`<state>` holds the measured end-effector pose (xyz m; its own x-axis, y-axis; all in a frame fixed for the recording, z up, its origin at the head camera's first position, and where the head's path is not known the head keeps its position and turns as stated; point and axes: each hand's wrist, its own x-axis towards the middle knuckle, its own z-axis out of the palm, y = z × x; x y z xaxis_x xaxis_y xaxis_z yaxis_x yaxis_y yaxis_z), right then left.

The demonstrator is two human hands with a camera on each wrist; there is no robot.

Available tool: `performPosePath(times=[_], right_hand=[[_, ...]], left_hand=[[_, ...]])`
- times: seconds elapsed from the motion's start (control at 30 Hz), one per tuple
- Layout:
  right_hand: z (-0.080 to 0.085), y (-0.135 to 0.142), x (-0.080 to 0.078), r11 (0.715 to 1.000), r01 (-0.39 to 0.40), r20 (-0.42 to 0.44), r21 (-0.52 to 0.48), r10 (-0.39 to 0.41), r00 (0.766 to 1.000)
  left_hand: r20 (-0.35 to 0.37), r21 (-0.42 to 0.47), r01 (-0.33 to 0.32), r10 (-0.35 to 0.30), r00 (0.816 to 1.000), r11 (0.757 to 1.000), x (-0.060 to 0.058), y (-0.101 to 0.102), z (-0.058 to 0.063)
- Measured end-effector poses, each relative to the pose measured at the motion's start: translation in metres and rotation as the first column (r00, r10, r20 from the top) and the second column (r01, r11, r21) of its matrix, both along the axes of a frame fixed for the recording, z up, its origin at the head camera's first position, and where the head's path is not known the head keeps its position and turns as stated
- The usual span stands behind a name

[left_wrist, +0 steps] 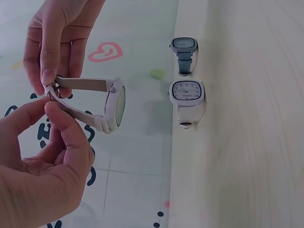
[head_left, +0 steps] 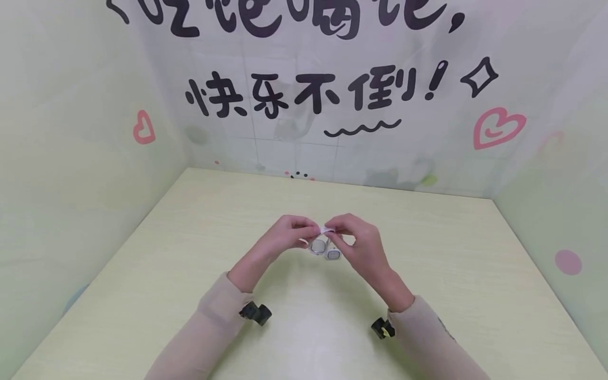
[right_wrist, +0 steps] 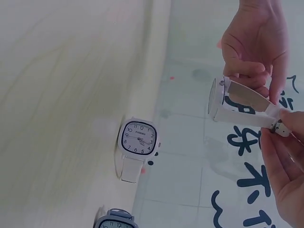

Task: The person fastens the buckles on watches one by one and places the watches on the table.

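Observation:
Between my two hands is a white wristwatch [left_wrist: 114,109], its strap bent round into a loop. My left hand [head_left: 293,231] pinches the strap near its end between thumb and forefinger. Opposite it, my right hand [head_left: 358,240] pinches the strap [right_wrist: 244,116] at the small metal buckle [right_wrist: 274,126]. The held watch's case hangs out from the fingers, dial seen edge-on in both wrist views. A second white watch [right_wrist: 138,137] with a dark-rimmed dial lies beyond the hands, strap fastened. Beside it is a blue-grey watch [left_wrist: 184,47], hidden in the head view.
A pale wood-grain table [head_left: 190,306] spreads under the hands. Behind it stands a printed cloth backdrop [head_left: 294,53] with black lettering and hearts, and side walls close in left and right. A small black device [head_left: 255,313] sits at each cuff.

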<state>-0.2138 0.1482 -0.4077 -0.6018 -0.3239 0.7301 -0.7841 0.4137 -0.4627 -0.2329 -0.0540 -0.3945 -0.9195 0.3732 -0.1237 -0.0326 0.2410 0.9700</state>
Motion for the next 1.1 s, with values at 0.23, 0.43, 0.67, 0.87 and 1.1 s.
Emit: performPosePath(times=[0.23, 0.43, 0.67, 0.87, 1.1], right_hand=[[-0.0035, -0.0044, -0.0006, 0.994, 0.013, 0.018, 0.107, -0.015, 1.0], [-0.0027, -0.0074, 0.0014, 0.992, 0.046, -0.003, 0.115, -0.046, 0.999], [-0.0007, -0.0082, 0.002, 0.998, 0.043, -0.013, 0.056, -0.042, 0.999], [0.0008, -0.0056, 0.001, 1.0, 0.025, -0.007, 0.003, -0.025, 1.0], [0.0028, -0.0037, 0.0011, 0.999, 0.021, 0.049, -0.037, -0.019, 0.999]], left_hand=[[-0.013, -0.008, 0.052, -0.052, 0.999, 0.999, 0.0002, -0.0008, 0.0011], [-0.083, -0.061, 0.071, -0.076, 0.994, 0.996, -0.0007, -0.0009, 0.0013], [-0.12, -0.137, 0.021, -0.037, 0.992, 0.99, -0.002, -0.0029, 0.0038], [-0.119, -0.146, -0.001, -0.017, 0.993, 0.989, -0.0032, -0.0043, 0.0053], [-0.105, -0.117, 0.028, -0.041, 0.994, 0.993, -0.0046, -0.005, 0.0057]])
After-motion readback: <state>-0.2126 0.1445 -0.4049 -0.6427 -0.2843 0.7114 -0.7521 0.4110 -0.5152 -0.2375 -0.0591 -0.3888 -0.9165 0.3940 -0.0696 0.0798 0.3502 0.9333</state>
